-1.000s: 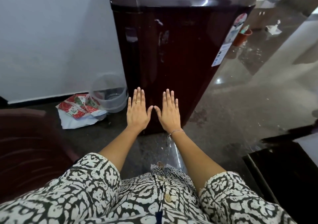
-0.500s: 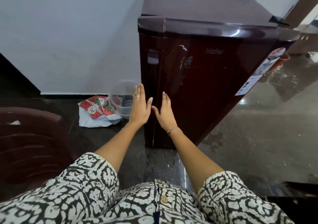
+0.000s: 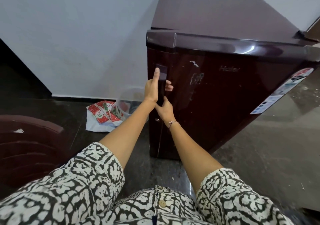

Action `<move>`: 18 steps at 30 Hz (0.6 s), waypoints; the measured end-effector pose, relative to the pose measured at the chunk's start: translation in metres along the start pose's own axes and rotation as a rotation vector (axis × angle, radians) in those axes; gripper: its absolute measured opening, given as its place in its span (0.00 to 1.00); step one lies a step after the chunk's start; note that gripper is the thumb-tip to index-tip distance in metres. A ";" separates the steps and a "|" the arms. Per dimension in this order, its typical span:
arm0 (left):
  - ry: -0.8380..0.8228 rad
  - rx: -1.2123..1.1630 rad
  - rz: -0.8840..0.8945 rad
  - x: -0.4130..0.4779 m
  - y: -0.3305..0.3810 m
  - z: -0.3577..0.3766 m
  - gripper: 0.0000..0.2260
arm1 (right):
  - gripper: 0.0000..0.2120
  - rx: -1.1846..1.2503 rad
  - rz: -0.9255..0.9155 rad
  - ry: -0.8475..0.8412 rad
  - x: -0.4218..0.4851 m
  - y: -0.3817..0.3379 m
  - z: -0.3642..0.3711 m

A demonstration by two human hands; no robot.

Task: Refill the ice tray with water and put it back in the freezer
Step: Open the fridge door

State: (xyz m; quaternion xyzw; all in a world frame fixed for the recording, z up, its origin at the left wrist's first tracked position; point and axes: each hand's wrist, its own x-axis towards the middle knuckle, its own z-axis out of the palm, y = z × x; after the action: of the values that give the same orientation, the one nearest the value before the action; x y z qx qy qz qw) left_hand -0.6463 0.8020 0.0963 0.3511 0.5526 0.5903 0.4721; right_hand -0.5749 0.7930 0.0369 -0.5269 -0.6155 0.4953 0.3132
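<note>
A small dark maroon fridge [image 3: 233, 95] stands against the white wall, its door closed. A vertical door handle [image 3: 161, 84] runs down the door's left edge. My left hand [image 3: 152, 88] grips this handle from the left, thumb pointing up along it and fingertips showing on its right side. My right hand [image 3: 164, 109] holds the handle's lower end just below. No ice tray is in view.
A clear plastic tub [image 3: 129, 100] and a red-and-white printed bag [image 3: 103, 114] lie on the dark floor left of the fridge. A dark maroon plastic chair [image 3: 26, 147] is at the left. Glossy stone floor [image 3: 268, 147] stretches to the right.
Both hands went from flat and open in front of the door to wrapping the door handle. The view has tilted up, showing the fridge top.
</note>
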 end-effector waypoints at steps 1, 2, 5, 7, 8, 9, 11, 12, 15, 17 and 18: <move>0.002 -0.026 -0.004 0.002 0.003 0.004 0.30 | 0.13 -0.009 0.019 -0.020 0.006 -0.002 -0.002; 0.028 -0.036 -0.001 0.004 0.004 0.007 0.30 | 0.06 -0.029 0.029 -0.042 0.012 -0.002 -0.004; 0.098 0.003 0.049 0.007 0.003 0.011 0.30 | 0.09 -0.048 0.061 -0.089 0.024 -0.005 -0.007; 0.082 0.009 0.058 0.010 -0.001 0.010 0.29 | 0.10 0.001 0.082 -0.115 0.027 -0.002 -0.006; 0.071 0.007 0.064 0.012 -0.002 0.009 0.29 | 0.10 0.029 0.082 -0.128 0.029 0.000 -0.004; 0.065 -0.001 0.072 0.013 -0.003 0.009 0.28 | 0.10 0.051 0.078 -0.140 0.030 0.001 -0.003; 0.054 -0.030 0.095 0.017 -0.007 0.008 0.27 | 0.10 0.062 0.063 -0.171 0.033 0.002 -0.001; 0.048 -0.038 0.106 0.017 -0.009 0.008 0.27 | 0.10 0.069 0.060 -0.175 0.034 0.004 0.001; 0.035 -0.055 0.134 0.019 -0.012 0.008 0.28 | 0.12 0.104 0.072 -0.158 0.036 0.006 0.003; 0.038 -0.050 0.141 0.018 -0.012 0.008 0.29 | 0.12 0.126 0.072 -0.158 0.036 0.006 0.004; 0.041 -0.044 0.139 0.018 -0.011 0.008 0.29 | 0.12 0.134 0.073 -0.160 0.036 0.007 0.005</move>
State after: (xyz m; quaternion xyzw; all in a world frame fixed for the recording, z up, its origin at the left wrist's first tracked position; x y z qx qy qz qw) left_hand -0.6422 0.8206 0.0847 0.3659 0.5236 0.6407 0.4261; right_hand -0.5859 0.8258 0.0239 -0.4855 -0.5847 0.5869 0.2793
